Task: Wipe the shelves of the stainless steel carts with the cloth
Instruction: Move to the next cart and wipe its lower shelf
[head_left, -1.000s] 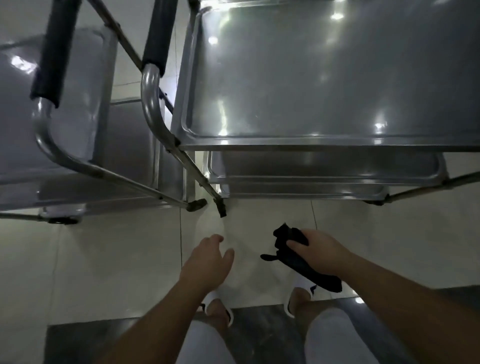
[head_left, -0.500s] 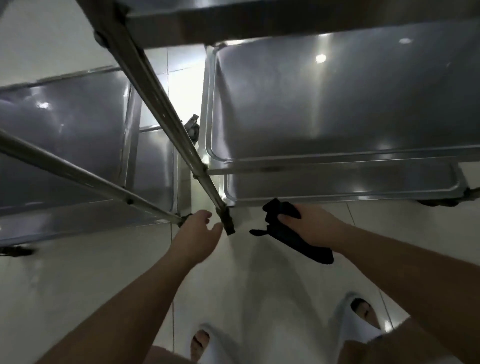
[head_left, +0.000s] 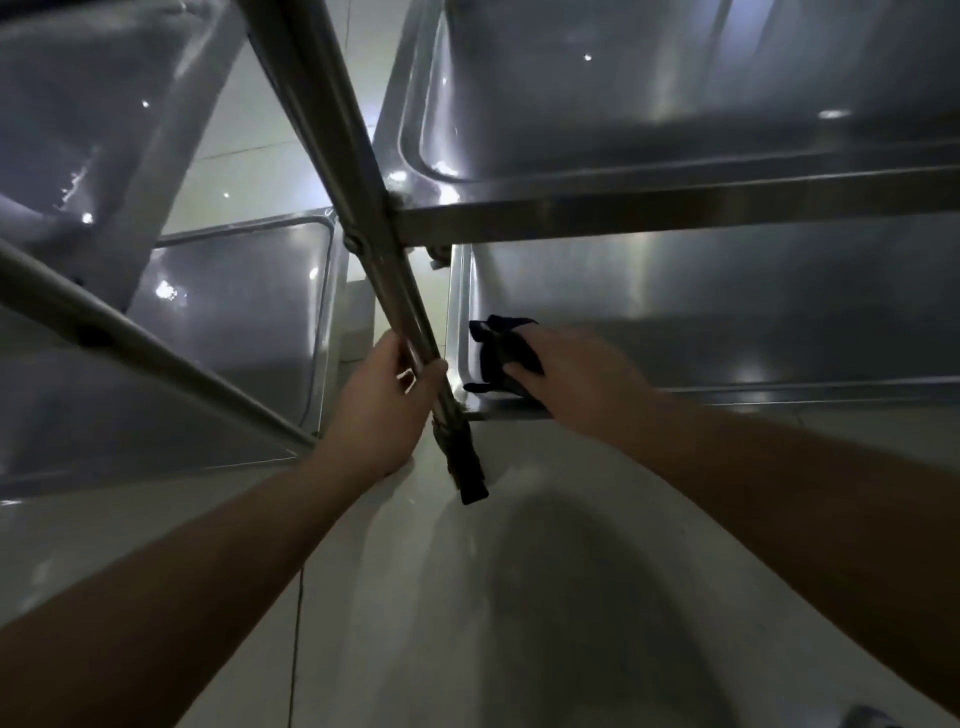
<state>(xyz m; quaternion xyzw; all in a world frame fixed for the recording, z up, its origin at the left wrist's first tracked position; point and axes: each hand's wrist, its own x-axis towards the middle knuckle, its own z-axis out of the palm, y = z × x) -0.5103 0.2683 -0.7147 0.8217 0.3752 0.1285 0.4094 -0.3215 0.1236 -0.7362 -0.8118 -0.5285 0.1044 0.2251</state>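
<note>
Since half a second ago the left hand (head_left: 382, 400) went from free to gripping the slanted steel cart leg (head_left: 410, 322). The right hand (head_left: 574, 374) moved the crumpled black cloth (head_left: 501, 353) from outside onto the near-left corner of the bottom stainless steel shelf (head_left: 727, 338), fingers pinching it down. Bottom-shelf wiping likely starts now.

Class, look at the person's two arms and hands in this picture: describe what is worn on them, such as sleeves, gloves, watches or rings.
Both forearms are bare right up to the picture's edge, with no sleeves showing. The left hand and right hand wear no gloves. No watch, ring or wristband is visible on either, though the light is dim.
</note>
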